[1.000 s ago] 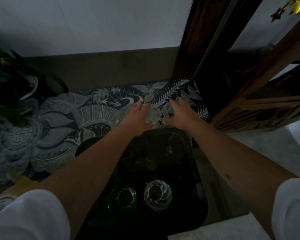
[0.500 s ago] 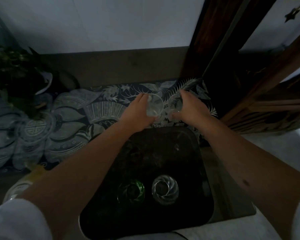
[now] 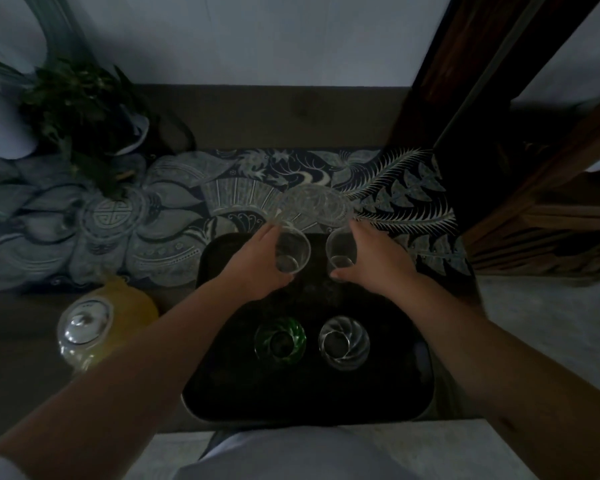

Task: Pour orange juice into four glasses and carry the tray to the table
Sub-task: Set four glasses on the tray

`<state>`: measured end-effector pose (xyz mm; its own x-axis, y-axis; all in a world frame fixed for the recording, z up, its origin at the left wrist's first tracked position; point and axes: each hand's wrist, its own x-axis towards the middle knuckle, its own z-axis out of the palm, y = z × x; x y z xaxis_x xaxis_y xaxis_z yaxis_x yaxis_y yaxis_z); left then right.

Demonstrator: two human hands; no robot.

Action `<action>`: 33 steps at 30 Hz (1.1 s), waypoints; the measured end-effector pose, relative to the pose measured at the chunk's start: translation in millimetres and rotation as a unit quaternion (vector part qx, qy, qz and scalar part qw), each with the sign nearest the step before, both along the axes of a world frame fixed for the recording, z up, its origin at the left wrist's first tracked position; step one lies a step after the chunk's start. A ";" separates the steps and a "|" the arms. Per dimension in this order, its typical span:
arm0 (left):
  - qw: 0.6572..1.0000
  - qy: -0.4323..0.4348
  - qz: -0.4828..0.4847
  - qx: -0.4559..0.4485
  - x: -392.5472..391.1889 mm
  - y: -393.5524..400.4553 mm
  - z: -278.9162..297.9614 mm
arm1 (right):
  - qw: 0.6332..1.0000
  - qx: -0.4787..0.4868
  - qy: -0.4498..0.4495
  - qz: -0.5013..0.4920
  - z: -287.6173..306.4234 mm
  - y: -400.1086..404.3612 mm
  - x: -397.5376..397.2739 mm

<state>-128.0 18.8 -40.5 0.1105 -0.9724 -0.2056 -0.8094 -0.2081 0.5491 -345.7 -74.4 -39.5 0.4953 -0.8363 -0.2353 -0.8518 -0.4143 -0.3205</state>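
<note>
A dark tray (image 3: 222, 393) lies on the counter in front of me. At its near end stand a green glass (image 3: 280, 341) and a clear swirled glass (image 3: 344, 341). My left hand (image 3: 257, 263) holds a clear glass (image 3: 291, 252) over the tray's far end. Beside it, my right hand (image 3: 374, 259) holds a second clear glass (image 3: 341, 250). Both held glasses look empty. A jug of orange juice (image 3: 101, 320) with a shiny lid stands left of the tray.
A patterned blue cloth (image 3: 153, 223) covers the counter behind the tray. A potted plant (image 3: 73, 109) stands at the back left. Dark wooden furniture (image 3: 534, 209) rises at the right. The scene is dim.
Both hands lifted the two clear glasses off the patterned cloth and brought them toward me, over the tray's far end. The view tilted down, revealing the juice jug.
</note>
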 end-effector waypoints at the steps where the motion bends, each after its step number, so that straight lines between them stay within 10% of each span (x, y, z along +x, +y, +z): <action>1: 1.000 0.004 0.002 0.003 -1.1 4.0 -3.0 | 1.000 0.005 0.002 -0.004 -1.7 3.1 0.1; 33: 0.998 0.001 0.051 0.037 -14.3 37.5 -26.8 | 0.999 0.031 0.022 -0.022 -20.7 40.8 -10.1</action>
